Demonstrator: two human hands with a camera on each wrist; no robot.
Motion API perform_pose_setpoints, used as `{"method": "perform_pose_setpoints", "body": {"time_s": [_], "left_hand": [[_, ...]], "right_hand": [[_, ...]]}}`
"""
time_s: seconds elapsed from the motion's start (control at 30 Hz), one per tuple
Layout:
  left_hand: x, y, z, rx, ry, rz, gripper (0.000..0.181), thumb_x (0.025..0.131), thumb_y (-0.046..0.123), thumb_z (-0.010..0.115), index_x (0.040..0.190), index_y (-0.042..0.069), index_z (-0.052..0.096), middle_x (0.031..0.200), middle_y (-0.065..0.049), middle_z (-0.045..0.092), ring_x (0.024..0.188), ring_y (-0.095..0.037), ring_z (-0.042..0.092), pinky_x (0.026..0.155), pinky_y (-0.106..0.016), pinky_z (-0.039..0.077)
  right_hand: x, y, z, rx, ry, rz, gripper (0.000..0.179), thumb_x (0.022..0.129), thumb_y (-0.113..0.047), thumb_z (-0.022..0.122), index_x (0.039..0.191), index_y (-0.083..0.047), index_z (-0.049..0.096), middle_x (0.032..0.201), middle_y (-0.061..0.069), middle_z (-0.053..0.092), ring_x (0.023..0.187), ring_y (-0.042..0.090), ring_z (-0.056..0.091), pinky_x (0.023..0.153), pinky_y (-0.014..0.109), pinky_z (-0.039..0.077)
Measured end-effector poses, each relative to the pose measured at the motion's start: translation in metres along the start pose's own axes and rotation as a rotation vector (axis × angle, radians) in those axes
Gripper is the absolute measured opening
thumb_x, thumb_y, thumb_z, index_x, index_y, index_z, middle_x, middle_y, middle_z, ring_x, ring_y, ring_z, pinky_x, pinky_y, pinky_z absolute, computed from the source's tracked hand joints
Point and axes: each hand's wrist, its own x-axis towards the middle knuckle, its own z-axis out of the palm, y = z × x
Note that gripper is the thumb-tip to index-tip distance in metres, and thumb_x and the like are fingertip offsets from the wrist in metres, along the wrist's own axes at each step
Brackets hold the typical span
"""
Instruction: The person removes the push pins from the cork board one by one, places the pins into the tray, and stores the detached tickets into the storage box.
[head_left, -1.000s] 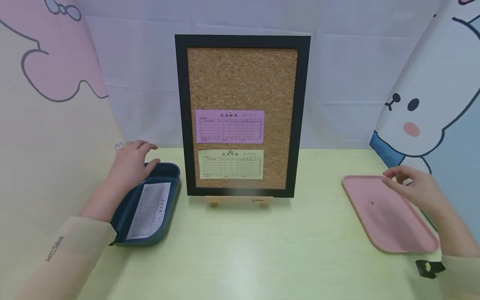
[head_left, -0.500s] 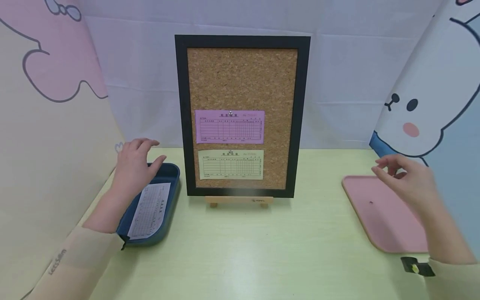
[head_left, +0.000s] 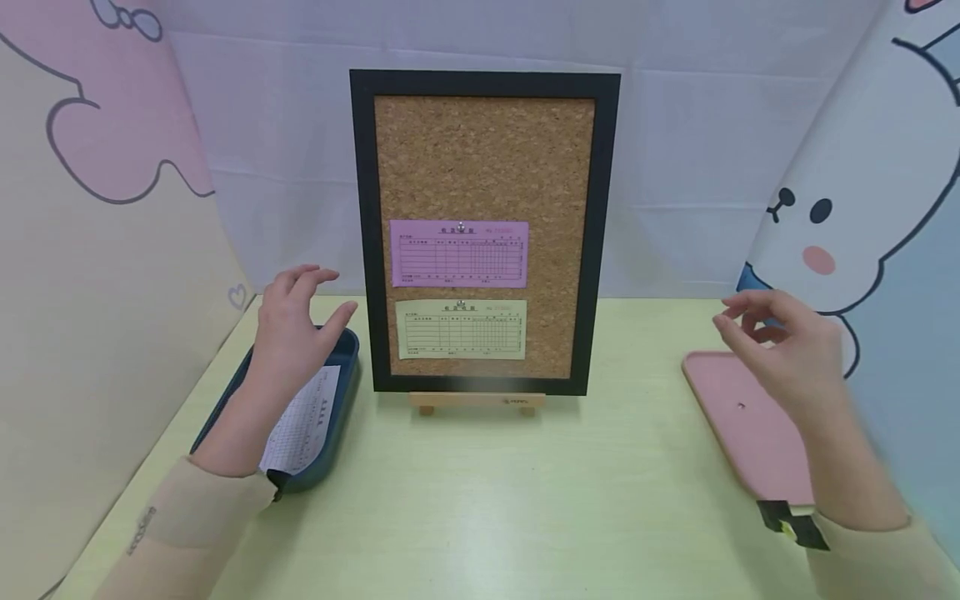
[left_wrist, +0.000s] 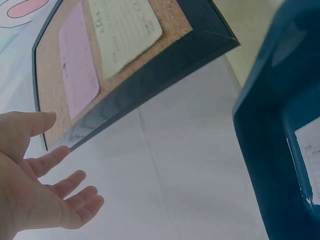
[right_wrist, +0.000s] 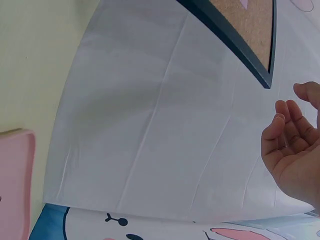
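My left hand [head_left: 291, 333] is over the back of a dark blue tray [head_left: 341, 417], fingers spread and thumb apart, holding nothing. Inside that tray lies a white printed slip [head_left: 303, 421], partly covered by my forearm. On the right, my right hand [head_left: 795, 350] hovers above the back of a pink tray [head_left: 761, 433]. Its fingers bend loosely; a gap shows between thumb and fingers [right_wrist: 276, 129] in the right wrist view, with nothing visible there. A small pin [head_left: 742, 406] lies on the pink tray. A black-framed corkboard [head_left: 487, 158] stands between the hands.
Pinned on the board's lower half are a purple slip [head_left: 460, 265] and, below it, a pale yellow slip [head_left: 461, 340]. A small wooden easel [head_left: 477, 401] supports the frame on the light table [head_left: 480, 500]. A white cloth [head_left: 675, 150] hangs behind.
Both hands have risen and moved inward: the left hand to the right over its tray, the right hand to the left from over the pink tray. Slips and board stay put.
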Motion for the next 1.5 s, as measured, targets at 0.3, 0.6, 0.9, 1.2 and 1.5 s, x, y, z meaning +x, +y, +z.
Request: {"method": "perform_pose_setpoints", "body": {"time_s": [0.3, 0.6, 0.9, 1.2, 1.5], "left_hand": [[-0.001, 0.015, 0.007, -0.121, 0.038, -0.024, 0.049, 0.090, 0.030, 0.063, 0.132, 0.009, 0.050, 0.145, -0.015, 0.034, 0.133, -0.034, 0.027, 0.102, -0.057, 0.033], [0.004, 0.024, 0.019, -0.215, 0.143, 0.001, 0.049, 0.088, 0.029, 0.066, 0.130, 0.009, 0.050, 0.146, -0.011, 0.030, 0.136, -0.028, 0.022, 0.105, -0.052, 0.030], [0.014, 0.025, 0.033, -0.260, 0.176, 0.011, 0.050, 0.088, 0.029, 0.067, 0.131, 0.009, 0.049, 0.147, -0.010, 0.027, 0.135, -0.026, 0.019, 0.105, -0.050, 0.030], [0.025, 0.027, 0.045, -0.288, 0.193, 0.023, 0.049, 0.088, 0.026, 0.067, 0.131, 0.011, 0.050, 0.146, -0.011, 0.026, 0.135, -0.027, 0.018, 0.106, -0.049, 0.030], [0.034, 0.030, 0.053, -0.303, 0.173, -0.003, 0.055, 0.086, 0.028, 0.070, 0.133, 0.015, 0.046, 0.148, -0.011, 0.022, 0.136, -0.027, 0.016, 0.108, -0.048, 0.027]], "right_hand": [[0.001, -0.027, 0.022, 0.157, 0.121, -0.144, 0.022, 0.074, 0.008, 0.072, 0.096, 0.006, 0.067, 0.084, -0.014, 0.062, 0.072, 0.003, 0.051, 0.067, 0.006, 0.044], [0.005, -0.049, 0.050, 0.324, 0.110, -0.226, 0.023, 0.071, 0.017, 0.069, 0.093, 0.010, 0.066, 0.087, 0.008, 0.066, 0.077, 0.006, 0.057, 0.072, 0.012, 0.049], [0.005, -0.063, 0.077, 0.433, 0.100, -0.227, 0.021, 0.074, 0.016, 0.068, 0.094, 0.009, 0.065, 0.089, 0.000, 0.065, 0.077, 0.008, 0.059, 0.075, 0.015, 0.051], [0.009, -0.077, 0.109, 0.546, 0.101, -0.214, 0.015, 0.076, 0.012, 0.068, 0.091, 0.009, 0.064, 0.086, 0.003, 0.066, 0.076, 0.007, 0.060, 0.071, 0.018, 0.052], [0.021, -0.094, 0.138, 0.561, 0.052, -0.191, 0.012, 0.082, 0.000, 0.070, 0.092, 0.005, 0.065, 0.086, 0.014, 0.065, 0.075, 0.009, 0.058, 0.067, 0.018, 0.051]]}}
